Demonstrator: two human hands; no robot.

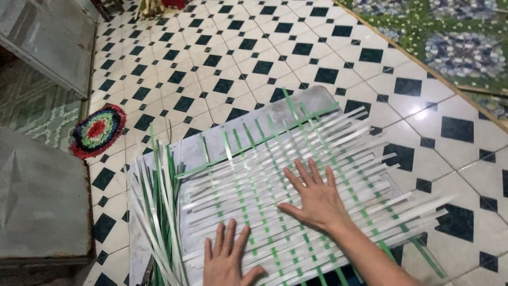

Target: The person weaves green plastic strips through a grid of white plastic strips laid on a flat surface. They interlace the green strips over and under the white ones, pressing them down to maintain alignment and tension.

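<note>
A flat mat of woven white and green strips (275,159) lies on a grey board (296,108) on the tiled floor. My right hand (315,196) presses flat on the middle of the weave, fingers spread. Flat on the weave's near edge rests my left hand (227,259), with its fingers apart too. Neither hand holds anything. A loose bundle of green and white strips (159,206) lies along the left side of the mat.
The floor has white tiles with black diamonds (254,47). A round multicoloured rug (98,130) lies at the left. A grey block (42,196) stands at the near left, and a patterned mat (455,47) covers the far right corner.
</note>
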